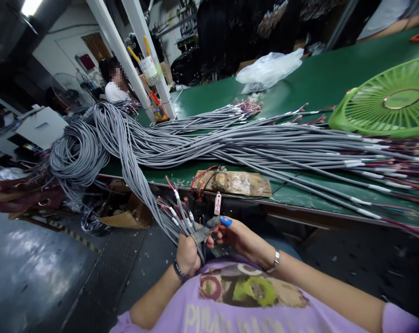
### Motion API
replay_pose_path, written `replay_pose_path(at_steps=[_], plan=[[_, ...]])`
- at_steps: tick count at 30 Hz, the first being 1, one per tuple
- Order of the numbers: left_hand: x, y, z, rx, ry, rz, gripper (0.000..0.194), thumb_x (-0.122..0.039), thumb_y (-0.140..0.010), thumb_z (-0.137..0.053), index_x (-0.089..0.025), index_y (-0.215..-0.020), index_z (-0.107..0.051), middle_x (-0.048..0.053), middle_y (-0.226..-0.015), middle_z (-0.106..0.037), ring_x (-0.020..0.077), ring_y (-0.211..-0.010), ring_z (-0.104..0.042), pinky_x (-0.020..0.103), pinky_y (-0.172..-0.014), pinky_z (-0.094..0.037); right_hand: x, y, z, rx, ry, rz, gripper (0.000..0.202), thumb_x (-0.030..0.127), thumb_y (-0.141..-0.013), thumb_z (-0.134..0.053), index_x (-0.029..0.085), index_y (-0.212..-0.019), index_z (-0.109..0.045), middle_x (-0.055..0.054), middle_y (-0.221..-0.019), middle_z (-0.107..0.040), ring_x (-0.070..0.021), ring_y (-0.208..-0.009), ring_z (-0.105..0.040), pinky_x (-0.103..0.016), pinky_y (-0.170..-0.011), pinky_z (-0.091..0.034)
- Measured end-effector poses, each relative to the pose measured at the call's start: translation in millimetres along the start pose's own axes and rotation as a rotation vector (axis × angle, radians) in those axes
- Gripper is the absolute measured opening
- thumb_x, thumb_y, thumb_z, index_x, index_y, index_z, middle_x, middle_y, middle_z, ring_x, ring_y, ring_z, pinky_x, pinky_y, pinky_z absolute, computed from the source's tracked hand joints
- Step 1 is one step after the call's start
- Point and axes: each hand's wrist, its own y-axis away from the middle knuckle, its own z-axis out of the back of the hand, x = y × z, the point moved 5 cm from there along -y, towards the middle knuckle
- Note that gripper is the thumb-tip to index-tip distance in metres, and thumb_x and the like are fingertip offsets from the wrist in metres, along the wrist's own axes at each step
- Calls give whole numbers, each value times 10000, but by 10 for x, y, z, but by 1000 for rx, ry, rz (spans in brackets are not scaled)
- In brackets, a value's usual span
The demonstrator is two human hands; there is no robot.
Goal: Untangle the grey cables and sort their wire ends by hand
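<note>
My left hand (187, 253) is closed around a bundle of grey cables (145, 194) that hangs off the table edge, their stripped ends with red, blue and white wires (176, 208) sticking up above my fist. My right hand (235, 236), a blue cover on one fingertip, pinches a wire end right beside the left fist. Both hands sit just above my lap, in front of the green table (309, 78).
A large heap of grey cables (230, 143) lies across the table. A worn wooden block with wires (235, 182) sits at the near edge. There is a green fan (390, 99) at right, a plastic bag (270, 69) at the back and another person (115, 85) far left.
</note>
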Motion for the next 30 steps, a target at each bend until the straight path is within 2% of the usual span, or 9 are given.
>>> replay_pose_path(at_steps=[5, 12, 14, 17, 20, 24, 27, 30], plan=[[81, -5, -3, -19, -55, 20, 264, -347, -577, -733, -114, -513, -629, 44, -439, -586, 170, -500, -606, 272, -520, -495, 73, 0, -125, 77, 85, -8, 306, 429, -719, -685, 169, -797, -543, 4, -534, -606, -146, -501, -567, -284, -545, -420], [163, -3, 10, -20, -48, -3, 248, -325, -612, -723, -109, -524, -638, 45, -459, -599, 160, -498, -604, 266, -528, -493, 45, 8, -163, -12, 108, 7, 281, 410, -712, -679, 187, -733, -509, 19, -474, -584, -147, -441, -538, -276, -484, -410], [156, 1, 16, -27, -38, -17, 244, -322, -619, -712, -112, -522, -636, 44, -458, -598, 157, -493, -600, 264, -524, -490, 10, 1, -114, -76, 66, -7, 263, 405, -714, -668, 195, -723, -509, 32, -471, -566, -138, -440, -525, -273, -486, -412], [115, 6, 27, -4, -41, -31, 231, -302, -629, -694, -114, -513, -629, 42, -450, -592, 145, -473, -584, 256, -510, -480, 30, -21, 80, -259, 2, 36, 250, 343, -685, -693, 189, -639, -502, 59, -480, -505, -85, -437, -460, -221, -468, -383], [74, -1, 38, 60, -19, 22, 205, -281, -614, -683, -115, -511, -620, 39, -435, -582, 127, -421, -547, 244, -468, -458, 82, -50, 289, -357, -110, 44, 183, 302, -726, -666, 178, -665, -546, 33, -587, -545, -72, -488, -464, -200, -489, -409], [37, -20, -5, 140, 29, 146, 174, -272, -561, -692, -120, -539, -610, 35, -429, -584, 119, -378, -516, 234, -417, -432, 130, -139, 336, -222, -197, -69, 260, 404, -830, -560, 161, -743, -594, -52, -767, -635, -106, -607, -550, -227, -568, -469], [5, -33, -100, 177, 55, 191, 185, -274, -546, -703, -122, -559, -599, 35, -428, -586, 117, -365, -509, 235, -405, -428, 197, -230, 240, -75, -172, -71, 297, 454, -794, -610, 157, -781, -604, -55, -785, -644, -115, -634, -556, -232, -581, -460], [-21, -66, -199, 199, 68, 198, 174, -254, -544, -706, -119, -591, -606, 31, -425, -588, 113, -360, -506, 227, -400, -422, 259, -305, 165, -16, -99, -3, 344, 483, -712, -693, 155, -769, -611, -19, -688, -607, -96, -558, -490, -228, -542, -409]])
